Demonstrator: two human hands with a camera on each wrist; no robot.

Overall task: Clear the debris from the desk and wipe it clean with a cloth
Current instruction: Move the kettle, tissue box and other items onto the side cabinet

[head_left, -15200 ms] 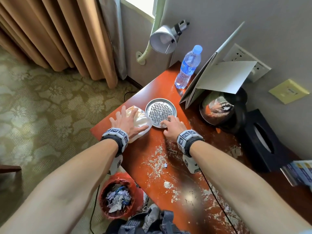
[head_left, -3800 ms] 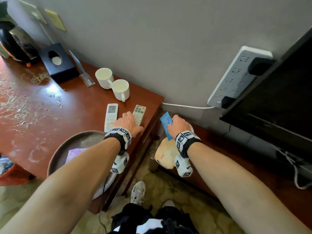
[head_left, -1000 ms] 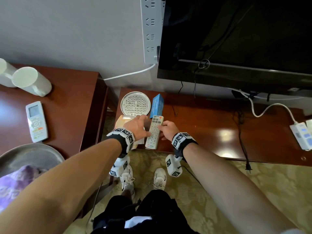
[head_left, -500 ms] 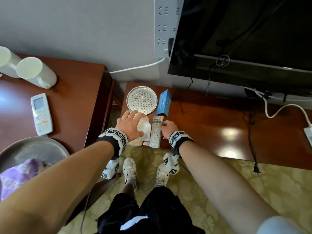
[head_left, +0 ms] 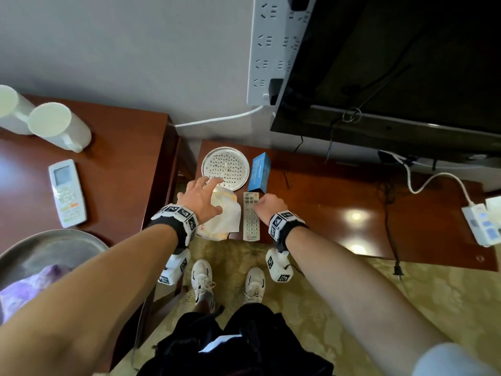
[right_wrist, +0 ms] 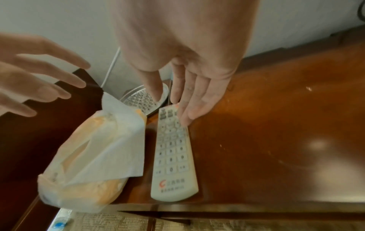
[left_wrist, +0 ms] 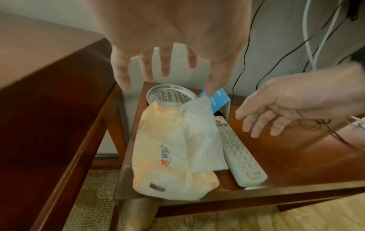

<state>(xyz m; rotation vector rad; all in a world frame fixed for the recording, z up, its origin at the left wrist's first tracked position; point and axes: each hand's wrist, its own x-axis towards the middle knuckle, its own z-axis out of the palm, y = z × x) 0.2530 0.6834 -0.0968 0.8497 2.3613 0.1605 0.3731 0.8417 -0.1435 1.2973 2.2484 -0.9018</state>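
Observation:
On the low TV stand [head_left: 339,191] lie a yellow-white tissue pack [head_left: 226,217], a white TV remote [head_left: 250,217], a perforated metal dish [head_left: 225,168] and a blue box [head_left: 259,172]. My left hand [head_left: 206,191] hovers over the tissue pack [left_wrist: 173,148] with its fingers spread and touches nothing. My right hand [head_left: 264,203] has straight fingers, and their tips rest on the far end of the remote [right_wrist: 173,150]. The red-brown desk [head_left: 122,164] stands to the left. A metal basin [head_left: 46,251] at its near edge holds a purple cloth [head_left: 24,289].
A white air-conditioner remote [head_left: 67,192] and two white mugs [head_left: 59,128] stand on the desk. A black TV [head_left: 406,63], a wall power strip [head_left: 271,50], loose cables [head_left: 387,202] and a second power strip [head_left: 481,226] lie to the right. My shoes [head_left: 203,280] stand on patterned carpet.
My left hand has lifted off the tissue pack and spread its fingers. My right hand stays at the remote, which lies where it was.

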